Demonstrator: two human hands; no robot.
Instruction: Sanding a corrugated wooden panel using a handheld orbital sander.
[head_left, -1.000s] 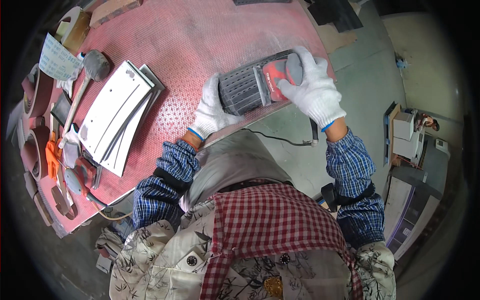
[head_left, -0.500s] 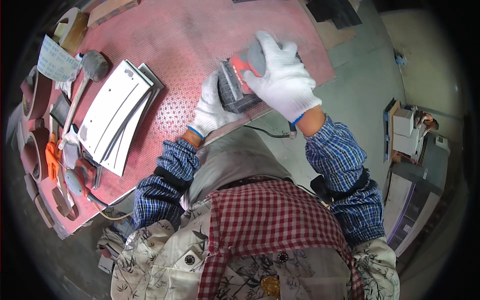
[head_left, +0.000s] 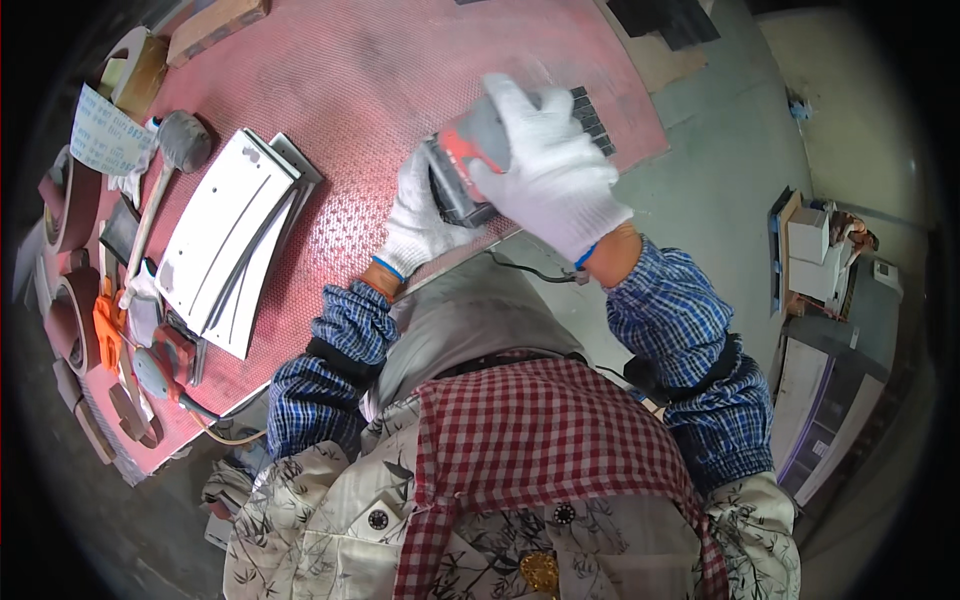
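My right hand [head_left: 560, 170], in a white knit glove, is closed over a red and grey power sander [head_left: 458, 150]. The sander lies on a dark panel with a grid of lines [head_left: 594, 120] and hides most of it; only the panel's right end shows clearly. My left hand [head_left: 420, 215], gloved the same way, holds the panel's left end near the front edge of the bench, beside the sander. Some of the left fingers are hidden under the sander and panel. A dark cord [head_left: 520, 265] hangs below the bench edge near my right wrist.
Left of my hands, a stack of white curved plates [head_left: 225, 225] lies on the red textured bench top [head_left: 340, 100]. Beyond it are a mallet [head_left: 183, 142], abrasive belt rolls [head_left: 72, 205], an orange-handled tool [head_left: 106, 325] and a second sander [head_left: 155, 372]. Boxes [head_left: 815, 260] stand at the right.
My right hand has slid the sander left along the panel toward my left hand, uncovering the panel's right end. My left hand has stayed nearly in place.
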